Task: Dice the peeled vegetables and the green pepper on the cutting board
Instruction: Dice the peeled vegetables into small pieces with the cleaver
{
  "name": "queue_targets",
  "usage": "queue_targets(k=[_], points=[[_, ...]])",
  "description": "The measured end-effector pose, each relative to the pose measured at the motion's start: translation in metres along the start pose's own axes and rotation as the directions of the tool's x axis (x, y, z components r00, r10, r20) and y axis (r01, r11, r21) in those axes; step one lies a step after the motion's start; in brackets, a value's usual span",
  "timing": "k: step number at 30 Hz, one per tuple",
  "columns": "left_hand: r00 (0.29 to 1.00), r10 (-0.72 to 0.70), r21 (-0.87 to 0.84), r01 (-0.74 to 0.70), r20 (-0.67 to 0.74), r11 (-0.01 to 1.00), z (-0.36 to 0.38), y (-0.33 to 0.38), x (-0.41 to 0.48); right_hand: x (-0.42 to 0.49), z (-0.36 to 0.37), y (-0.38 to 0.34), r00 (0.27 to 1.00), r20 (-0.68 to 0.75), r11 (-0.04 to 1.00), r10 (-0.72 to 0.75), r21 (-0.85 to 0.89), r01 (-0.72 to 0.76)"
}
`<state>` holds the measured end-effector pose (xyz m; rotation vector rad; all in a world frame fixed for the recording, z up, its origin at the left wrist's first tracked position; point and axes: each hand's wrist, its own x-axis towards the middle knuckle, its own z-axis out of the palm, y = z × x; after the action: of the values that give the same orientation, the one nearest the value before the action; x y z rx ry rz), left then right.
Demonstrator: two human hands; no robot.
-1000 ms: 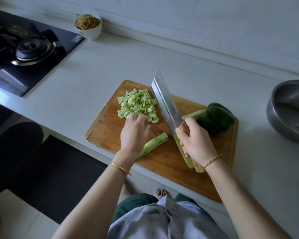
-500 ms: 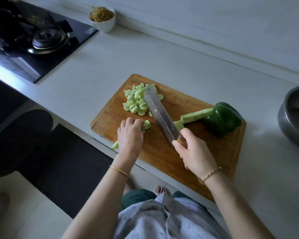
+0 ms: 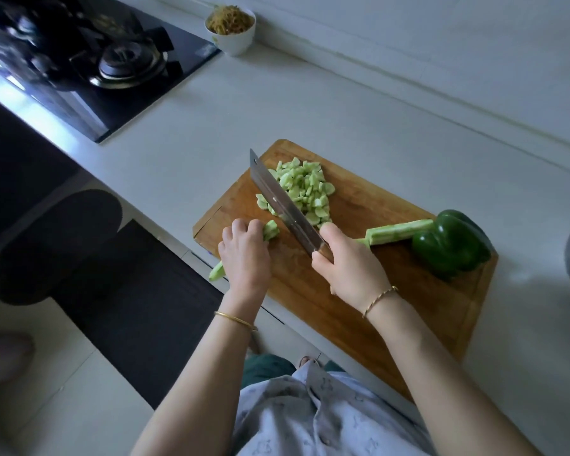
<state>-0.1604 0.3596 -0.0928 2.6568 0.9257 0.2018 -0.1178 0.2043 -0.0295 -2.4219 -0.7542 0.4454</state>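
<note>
Left hand (image 3: 244,255) clamped on strip (image 3: 271,229), axis 7–1 o'clock | right hand (image 3: 349,268) clamped on knife (image 3: 283,202), blade just 3 o'clock of strip tip | I advise crosswise cut.

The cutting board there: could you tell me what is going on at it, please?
A person is dicing on the board. The left hand holds a peeled strip down, the right hand grips the cleaver, its blade beside the diced pile. A second strip and the whole pepper lie uncut on the board's right.
</note>
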Motion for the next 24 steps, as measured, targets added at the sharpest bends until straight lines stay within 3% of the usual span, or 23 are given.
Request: queue_targets(k=[9, 24], points=[[0.998, 0.056, 0.066, -0.056, -0.003, 0.996, -0.01, -0.027, 0.041, 0.052, 0.012, -0.033, 0.998, -0.047, 0.995, 0.04, 0.098, -0.035], [0.927, 0.316, -0.156, -0.288, 0.201, 0.945, -0.02, -0.059, 0.08, 0.073, 0.045, -0.069, 0.946, -0.147, 0.95, 0.288, 0.169, -0.263]])
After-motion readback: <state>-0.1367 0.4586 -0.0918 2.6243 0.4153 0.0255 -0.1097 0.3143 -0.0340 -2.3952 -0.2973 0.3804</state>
